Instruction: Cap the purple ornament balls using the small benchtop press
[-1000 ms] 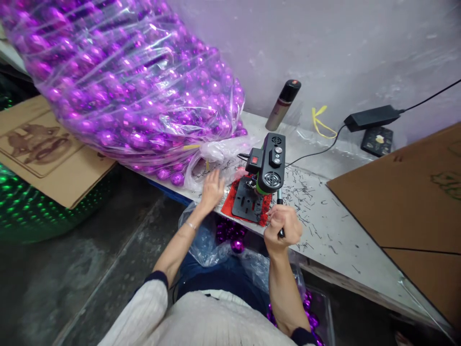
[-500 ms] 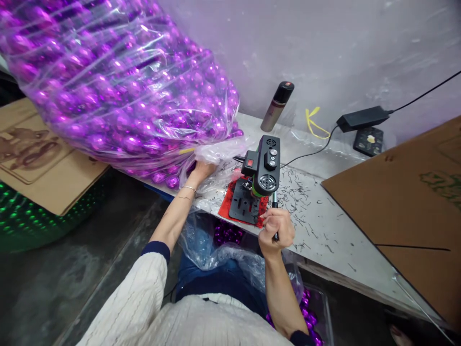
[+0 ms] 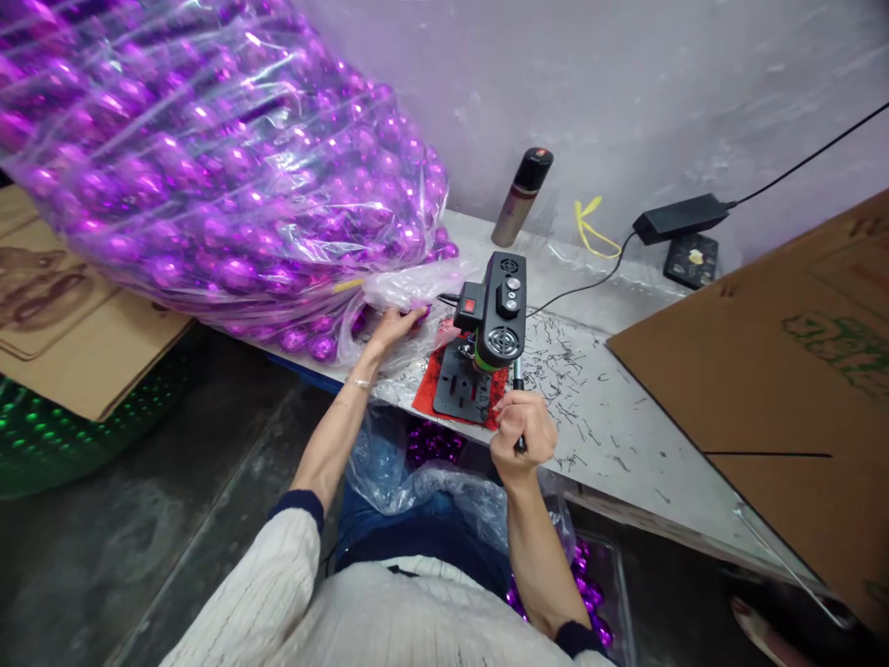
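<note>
With our left grip [image 3: 393,329], we are pinching a purple ball [image 3: 421,314], fingertips clamping together on it and mostly hiding it; the ball is sitting beside the crumpled mouth of a big clear bag [image 3: 284,167], just left of a black press [image 3: 510,292]. That bag is slumping across the tabletop [image 3: 643,454], bulging with shiny purple baubles [image 3: 323,348], all showing through its film. Our right grip [image 3: 524,431] is wrapping tightly around the black handle [image 3: 519,380] of the press, whose slotted plate [image 3: 458,384] is resting over a red sheet [image 3: 425,391].

Below the table edge, a second clear bag [image 3: 409,486] is draping over our lap, with more purple balls [image 3: 434,445] showing beside its folds. Lower right, a clear bin [image 3: 623,593] is holding purple balls [image 3: 592,593] too.

For markings, a cardboard box [image 3: 750,398] on the right is bearing a green drawing, and a cardboard sheet [image 3: 125,371] on the left is showing a brown one. A spray can [image 3: 512,208] with a black cap is standing near the wall, its label too small for us to be reading. Beyond the adapter [image 3: 681,219], a small dark box [image 3: 691,259] is carrying a pale emblem.
</note>
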Tool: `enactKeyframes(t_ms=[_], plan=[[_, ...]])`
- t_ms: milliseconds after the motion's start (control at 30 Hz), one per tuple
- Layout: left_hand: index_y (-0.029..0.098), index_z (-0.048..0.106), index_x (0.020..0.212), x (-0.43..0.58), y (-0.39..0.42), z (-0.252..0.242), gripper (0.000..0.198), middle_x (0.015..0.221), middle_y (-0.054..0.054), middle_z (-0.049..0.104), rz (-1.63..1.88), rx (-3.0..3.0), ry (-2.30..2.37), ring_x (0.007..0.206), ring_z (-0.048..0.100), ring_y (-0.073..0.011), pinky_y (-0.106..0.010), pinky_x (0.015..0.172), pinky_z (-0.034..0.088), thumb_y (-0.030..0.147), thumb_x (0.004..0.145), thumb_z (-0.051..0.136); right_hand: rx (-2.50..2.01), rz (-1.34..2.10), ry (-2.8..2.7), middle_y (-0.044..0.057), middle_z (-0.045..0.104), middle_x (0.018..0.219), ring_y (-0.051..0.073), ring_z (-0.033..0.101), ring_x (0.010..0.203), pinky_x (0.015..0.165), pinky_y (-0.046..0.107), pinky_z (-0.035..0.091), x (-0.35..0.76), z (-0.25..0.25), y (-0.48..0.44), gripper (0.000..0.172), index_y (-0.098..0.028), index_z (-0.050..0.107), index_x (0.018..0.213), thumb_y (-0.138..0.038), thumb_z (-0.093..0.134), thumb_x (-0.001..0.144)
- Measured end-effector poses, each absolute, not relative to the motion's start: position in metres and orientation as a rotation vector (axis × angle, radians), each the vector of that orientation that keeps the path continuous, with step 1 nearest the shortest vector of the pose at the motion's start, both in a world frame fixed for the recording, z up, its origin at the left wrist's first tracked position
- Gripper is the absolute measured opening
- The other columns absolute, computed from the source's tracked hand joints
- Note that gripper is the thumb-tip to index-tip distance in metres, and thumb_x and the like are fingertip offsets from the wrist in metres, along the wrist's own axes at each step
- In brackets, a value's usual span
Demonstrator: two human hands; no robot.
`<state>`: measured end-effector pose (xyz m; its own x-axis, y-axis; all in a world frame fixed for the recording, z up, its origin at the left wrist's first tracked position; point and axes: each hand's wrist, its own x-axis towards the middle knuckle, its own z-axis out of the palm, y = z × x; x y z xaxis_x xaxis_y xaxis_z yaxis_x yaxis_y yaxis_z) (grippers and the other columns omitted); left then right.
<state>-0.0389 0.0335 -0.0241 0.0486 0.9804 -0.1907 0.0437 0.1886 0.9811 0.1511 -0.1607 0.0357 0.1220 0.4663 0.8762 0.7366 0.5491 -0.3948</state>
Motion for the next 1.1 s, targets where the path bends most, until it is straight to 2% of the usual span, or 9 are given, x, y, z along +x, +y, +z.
enactKeyframes(t_ms=[100,200,367,500,667,833,1100], plan=[[0.020,0.064,0.125,-0.050,-0.001,-0.018,0.040,0.110,-0.007,0.074,1.070,0.860,1.068,0.091,0.074,-0.0193,-0.039,0.090,0.063,0.025,0.087,0.075,-1.065,-0.256,-1.514,-0.002,0.058,0.068,0.012,0.057,0.063,0.059,0.026,0.045,0.152,0.035,-0.160,0.024,-0.023,0.050,0.075,-0.011,0.049,0.095],[0.026,0.058,0.137,-0.059,-0.035,-0.016,0.048,0.118,-0.006,0.073,1.099,0.633,0.887,0.093,0.075,-0.0177,-0.036,0.090,0.063,0.029,0.091,0.072,-1.068,-0.246,-1.500,-0.002,0.058,0.068,0.012,0.057,0.063,0.058,0.026,0.044,0.153,0.035,-0.160,0.023,-0.023,0.050,0.076,-0.012,0.049,0.095],[0.026,0.059,0.140,-0.045,-0.075,-0.027,0.053,0.133,-0.008,0.070,1.086,0.695,0.899,0.109,0.073,-0.0218,-0.042,0.099,0.060,0.037,0.090,0.074,-1.074,-0.265,-1.511,-0.002,0.058,0.068,0.011,0.055,0.062,0.058,0.026,0.041,0.153,0.039,-0.159,0.023,-0.023,0.049,0.075,-0.013,0.048,0.096],[0.021,0.060,0.140,-0.013,-0.089,-0.043,0.063,0.137,-0.010,0.069,1.086,0.942,1.040,0.122,0.069,-0.0244,-0.042,0.112,0.053,0.034,0.082,0.082,-1.078,-0.276,-1.522,-0.002,0.058,0.067,0.012,0.056,0.062,0.058,0.026,0.041,0.154,0.043,-0.160,0.024,-0.023,0.048,0.073,-0.012,0.048,0.095],[0.019,0.062,0.137,0.009,-0.096,-0.052,0.062,0.125,-0.011,0.075,0.988,1.369,1.202,0.108,0.075,-0.0271,-0.044,0.103,0.058,0.038,0.082,0.082,-1.091,-0.297,-1.553,-0.001,0.059,0.067,0.012,0.056,0.061,0.058,0.026,0.043,0.154,0.044,-0.161,0.024,-0.023,0.049,0.074,-0.012,0.047,0.096],[0.017,0.062,0.135,0.008,-0.095,-0.051,0.058,0.134,-0.016,0.070,0.992,1.878,1.249,0.124,0.067,-0.0308,-0.048,0.108,0.054,0.042,0.086,0.079,-1.084,-0.298,-1.552,-0.001,0.059,0.067,0.012,0.056,0.061,0.059,0.026,0.043,0.154,0.044,-0.161,0.024,-0.023,0.049,0.074,-0.011,0.047,0.096],[0.018,0.059,0.137,0.009,-0.093,-0.052,0.059,0.134,-0.017,0.066,0.947,2.116,1.208,0.126,0.064,-0.0318,-0.051,0.109,0.052,0.043,0.087,0.078,-1.087,-0.295,-1.571,-0.001,0.058,0.067,0.012,0.057,0.063,0.060,0.024,0.044,0.154,0.046,-0.162,0.025,-0.023,0.049,0.075,-0.011,0.046,0.096]])
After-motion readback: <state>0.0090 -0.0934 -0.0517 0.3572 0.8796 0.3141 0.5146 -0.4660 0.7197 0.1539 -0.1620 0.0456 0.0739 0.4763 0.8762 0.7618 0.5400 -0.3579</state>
